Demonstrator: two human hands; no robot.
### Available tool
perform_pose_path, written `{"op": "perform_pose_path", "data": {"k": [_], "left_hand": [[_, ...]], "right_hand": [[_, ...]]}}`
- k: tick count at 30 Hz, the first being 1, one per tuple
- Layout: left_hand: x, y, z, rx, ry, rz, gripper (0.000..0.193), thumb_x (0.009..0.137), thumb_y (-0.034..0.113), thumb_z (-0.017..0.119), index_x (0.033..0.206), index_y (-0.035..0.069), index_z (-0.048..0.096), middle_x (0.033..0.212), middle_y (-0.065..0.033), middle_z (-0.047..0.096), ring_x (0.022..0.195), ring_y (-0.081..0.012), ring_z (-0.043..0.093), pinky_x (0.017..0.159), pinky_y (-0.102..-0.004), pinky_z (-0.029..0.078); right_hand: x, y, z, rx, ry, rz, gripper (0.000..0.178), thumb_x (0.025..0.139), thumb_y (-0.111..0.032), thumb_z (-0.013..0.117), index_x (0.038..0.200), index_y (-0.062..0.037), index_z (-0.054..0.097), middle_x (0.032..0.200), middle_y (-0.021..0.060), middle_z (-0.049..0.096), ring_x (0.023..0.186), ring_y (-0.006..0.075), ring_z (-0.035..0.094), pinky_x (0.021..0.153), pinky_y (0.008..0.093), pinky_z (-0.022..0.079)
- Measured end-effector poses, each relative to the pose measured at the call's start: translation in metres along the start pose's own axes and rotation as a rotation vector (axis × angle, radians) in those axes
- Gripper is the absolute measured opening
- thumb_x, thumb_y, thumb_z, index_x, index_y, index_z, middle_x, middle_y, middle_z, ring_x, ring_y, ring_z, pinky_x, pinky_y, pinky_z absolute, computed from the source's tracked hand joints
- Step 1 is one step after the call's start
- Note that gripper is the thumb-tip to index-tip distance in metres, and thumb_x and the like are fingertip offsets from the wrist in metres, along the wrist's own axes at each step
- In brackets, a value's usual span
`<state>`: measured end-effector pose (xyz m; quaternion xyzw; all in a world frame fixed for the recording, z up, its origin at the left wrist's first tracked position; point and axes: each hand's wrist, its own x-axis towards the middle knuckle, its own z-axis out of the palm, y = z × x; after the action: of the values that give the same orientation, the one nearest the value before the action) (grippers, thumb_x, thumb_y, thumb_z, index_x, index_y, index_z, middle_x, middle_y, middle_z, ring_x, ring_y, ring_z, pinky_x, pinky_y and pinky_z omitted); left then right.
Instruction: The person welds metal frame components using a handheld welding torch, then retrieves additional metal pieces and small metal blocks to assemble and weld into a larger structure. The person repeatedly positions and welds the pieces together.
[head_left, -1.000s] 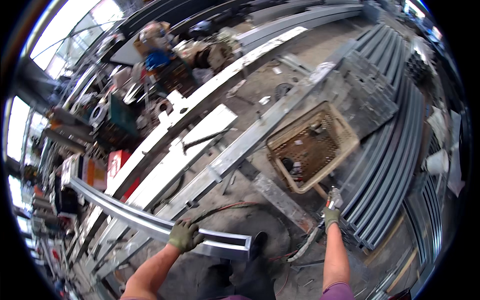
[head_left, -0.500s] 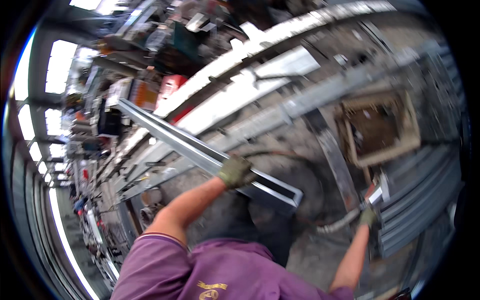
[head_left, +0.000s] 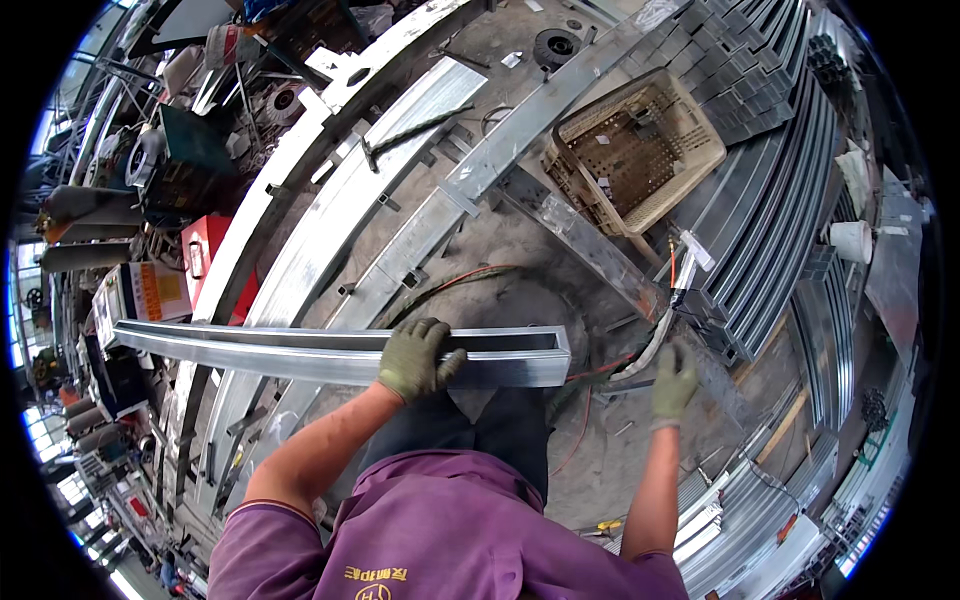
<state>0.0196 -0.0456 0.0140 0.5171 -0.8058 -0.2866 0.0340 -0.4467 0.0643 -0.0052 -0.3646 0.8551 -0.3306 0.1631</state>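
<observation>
Head view: the right hand [head_left: 675, 385], right of centre, has let go of the hand tool [head_left: 697, 252], which now lies above it beside the grey metal bars [head_left: 775, 265], leaving that hand free, fingers loosely apart. At centre, the left hand [head_left: 420, 360] keeps its grip around the long silver frame [head_left: 325, 364], nearly level across the left half, its forearm slanting up from lower left.

Tan crate [head_left: 697, 130], red box [head_left: 205, 245], white bucket [head_left: 852, 242].
</observation>
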Motion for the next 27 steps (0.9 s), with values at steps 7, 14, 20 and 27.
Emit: {"op": "perform_pose_path", "data": {"k": [7,14,20,27], "left_hand": [[-0.034,-0.035,-0.005,-0.132,0.117,0.229,0.054,0.087,0.038,0.081,0.124,0.003,0.064,0.133,-0.0215,0.064,0.127,-0.0433,0.061,0.110,-0.0525,0.048],[-0.144,-0.159,-0.062,0.030,0.199,0.016,0.058,0.085,0.029,0.079,0.135,0.006,0.063,0.138,-0.0193,0.063,0.133,-0.0398,0.058,0.116,-0.0530,0.046],[-0.221,-0.244,-0.079,0.010,0.377,-0.507,0.069,0.091,0.041,0.079,0.146,0.005,0.057,0.150,-0.0249,0.056,0.143,-0.0461,0.049,0.124,-0.0527,0.038],[-0.335,-0.505,-0.025,-0.791,1.071,-1.108,0.085,0.092,0.052,0.083,0.153,-0.001,0.055,0.143,-0.0211,0.068,0.129,-0.0378,0.065,0.111,-0.0451,0.051]], "right_hand": [[-0.153,-0.234,0.107,-0.114,-0.513,-0.709,0.046,0.089,-0.024,0.079,0.130,-0.0064,0.069,0.127,0.0162,0.070,0.121,0.0392,0.063,0.108,0.0510,0.048],[-0.201,-0.263,0.203,-0.523,-0.971,-0.771,0.060,0.082,-0.043,0.081,0.130,-0.0089,0.069,0.124,0.0168,0.071,0.122,0.0386,0.063,0.108,0.0519,0.046],[-0.178,-0.285,0.224,-0.765,-1.355,-0.611,0.059,0.083,-0.060,0.077,0.111,-0.0092,0.079,0.114,0.0218,0.078,0.108,0.0416,0.074,0.094,0.0515,0.058],[-0.186,-0.275,0.208,-0.721,-1.412,-0.560,0.055,0.090,-0.056,0.073,0.115,-0.0075,0.078,0.114,0.0203,0.078,0.109,0.0400,0.074,0.094,0.0526,0.056]]}}
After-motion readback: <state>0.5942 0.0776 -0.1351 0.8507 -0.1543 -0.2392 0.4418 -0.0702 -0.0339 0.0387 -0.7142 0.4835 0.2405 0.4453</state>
